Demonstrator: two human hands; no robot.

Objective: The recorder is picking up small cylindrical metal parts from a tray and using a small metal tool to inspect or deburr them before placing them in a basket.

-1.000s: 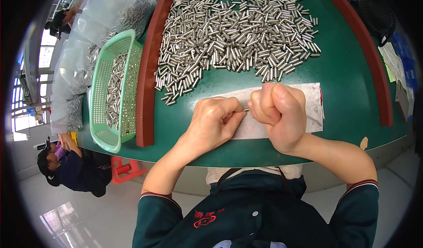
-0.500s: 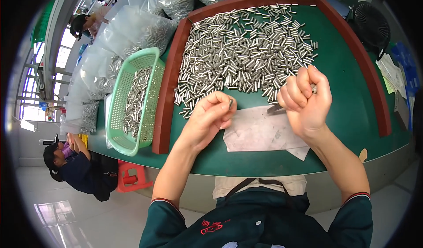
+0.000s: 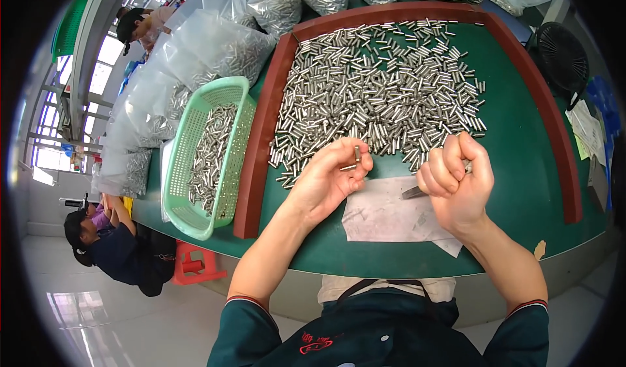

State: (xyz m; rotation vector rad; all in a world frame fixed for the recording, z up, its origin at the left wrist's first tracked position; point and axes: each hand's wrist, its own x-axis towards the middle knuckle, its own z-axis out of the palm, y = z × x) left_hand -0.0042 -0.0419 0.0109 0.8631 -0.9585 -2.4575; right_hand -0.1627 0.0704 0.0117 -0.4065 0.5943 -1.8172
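Head view shows me a pin [image 3: 357, 153] held in the left hand's curled fingers, long axis fore-and-aft, left of and apart from the right hand [image 3: 460, 187], clamped on a tool [image 3: 412, 193] pointing left.

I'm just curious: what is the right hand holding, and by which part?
The right hand clasps a flat dark tool behind its protruding tip.

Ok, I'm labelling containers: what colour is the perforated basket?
The basket is light green; best in head view.
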